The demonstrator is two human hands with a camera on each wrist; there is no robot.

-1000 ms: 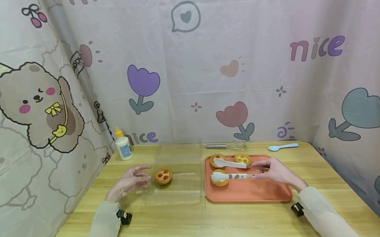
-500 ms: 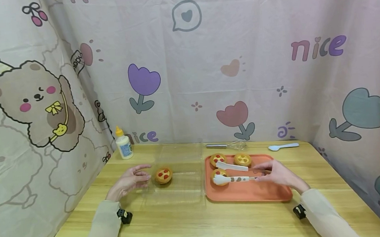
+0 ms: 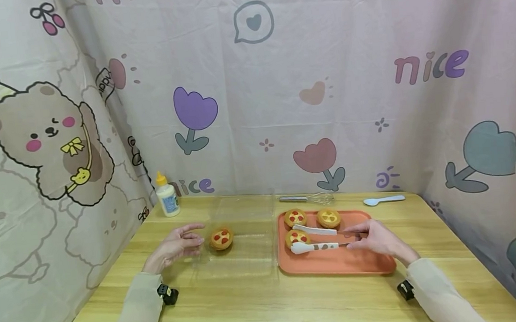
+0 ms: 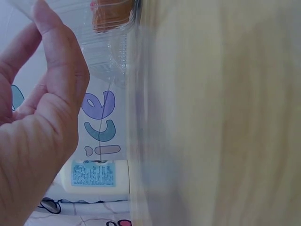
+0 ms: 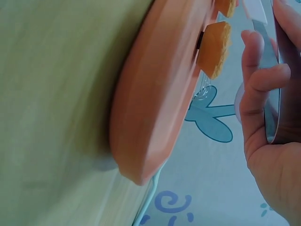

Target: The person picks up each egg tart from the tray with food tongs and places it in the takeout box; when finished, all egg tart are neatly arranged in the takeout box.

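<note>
My right hand (image 3: 378, 240) grips a pair of tongs (image 3: 323, 247) with pale, patterned tips and metal arms. Its spread tips reach left over the front egg tart (image 3: 297, 237) on the orange tray (image 3: 339, 263). Two more tarts lie behind: one red-topped (image 3: 295, 217), the other yellow (image 3: 328, 218). Fingers curl around the metal arms (image 5: 272, 113) in the right wrist view. My left hand (image 3: 175, 246) is at the left side of a clear plastic box (image 3: 253, 270), thumb and fingers apart, fingertips right at its edge. Inside that box sits a red-dotted tart (image 3: 221, 239).
A glue bottle (image 3: 167, 198) with a yellow cap stands at the back left. Along the table's back edge lie a whisk (image 3: 306, 198) and a white spoon (image 3: 384, 199). A printed curtain (image 3: 253, 105) closes off the back and sides.
My right hand and the tongs have shifted slightly toward me, so the tips have moved from across the tarts to the front tart's two sides. The left hand stays in place.
</note>
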